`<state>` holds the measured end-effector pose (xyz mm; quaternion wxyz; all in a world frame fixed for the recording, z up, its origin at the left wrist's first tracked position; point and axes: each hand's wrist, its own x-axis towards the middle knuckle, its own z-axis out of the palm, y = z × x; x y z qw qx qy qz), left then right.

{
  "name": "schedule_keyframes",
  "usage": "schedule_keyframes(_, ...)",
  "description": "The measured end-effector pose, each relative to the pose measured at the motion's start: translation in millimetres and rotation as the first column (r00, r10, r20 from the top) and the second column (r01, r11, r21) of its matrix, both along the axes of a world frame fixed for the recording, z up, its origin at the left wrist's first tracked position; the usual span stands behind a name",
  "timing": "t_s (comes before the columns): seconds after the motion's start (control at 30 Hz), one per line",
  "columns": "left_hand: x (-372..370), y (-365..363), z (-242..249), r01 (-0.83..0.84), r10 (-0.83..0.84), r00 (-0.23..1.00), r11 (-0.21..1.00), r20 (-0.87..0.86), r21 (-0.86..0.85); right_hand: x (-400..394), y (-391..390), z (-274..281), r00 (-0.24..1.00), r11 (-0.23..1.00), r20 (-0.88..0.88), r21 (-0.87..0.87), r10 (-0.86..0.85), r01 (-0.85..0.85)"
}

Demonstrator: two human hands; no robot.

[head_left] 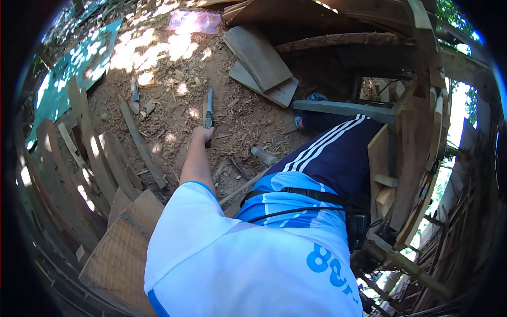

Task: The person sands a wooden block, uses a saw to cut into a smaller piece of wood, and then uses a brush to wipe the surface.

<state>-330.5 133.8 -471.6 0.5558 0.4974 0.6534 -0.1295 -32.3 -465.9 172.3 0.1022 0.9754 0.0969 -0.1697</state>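
My left hand reaches out low over the dirt floor, fingers wrapped round the near end of a narrow grey metal tool. The tool's long straight part points away from me; its exact kind is too small to make out. Wood shavings and chips cover the ground around it. A pale cylindrical object lies to the right of the hand, close to my trouser leg. My right hand is out of sight.
Upright and leaning planks crowd the left side, near a green sheet. Two flat boards lie stacked ahead, with a pink plastic bag beyond. A timber frame stands on the right; a grey beam crosses by my feet.
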Motion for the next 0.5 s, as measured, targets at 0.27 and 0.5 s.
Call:
schedule_keyframes(0.27, 35, -10, 1, 0.060, -0.069, 0.985, 0.996, -0.156, -0.061, -2, 0, 52, 0.997, 0.998, -0.078, -0.069, -0.013, 0.007)
schedule_keyframes(0.5, 42, -1, 21, -0.020, 0.002, 0.997, 0.970, -0.072, -0.244, -5, -3, 93, 0.989, 0.993, -0.142, -0.112, -0.044, 0.028)
